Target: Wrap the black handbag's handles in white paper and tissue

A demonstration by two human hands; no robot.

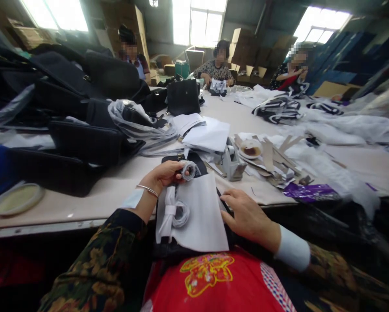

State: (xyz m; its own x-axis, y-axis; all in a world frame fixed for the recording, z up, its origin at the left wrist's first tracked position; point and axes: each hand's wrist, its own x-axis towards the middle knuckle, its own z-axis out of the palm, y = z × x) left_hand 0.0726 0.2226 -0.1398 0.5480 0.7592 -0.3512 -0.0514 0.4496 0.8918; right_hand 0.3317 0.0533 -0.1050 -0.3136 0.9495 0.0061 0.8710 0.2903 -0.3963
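Observation:
My left hand (167,174) pinches a small plastic-wrapped roll (188,170) above the top edge of a white sheet (204,212). The sheet lies over a black bag (168,250) that rests against the table edge in front of me. On the sheet's left side is a white-wrapped strap (170,210) with a loop beside it. My right hand (248,219) is at the sheet's right edge, fingers apart and holding nothing; whether its fingertips touch the bag I cannot tell. A red apron (210,281) covers my lap.
Black bags (87,145) pile up on the left, near a round lidded tub (18,199). Ahead are white papers (207,133), a tape dispenser (232,162), a dish of brown stuff (251,149) and cardboard strips (272,158). Several people sit across the table (228,112).

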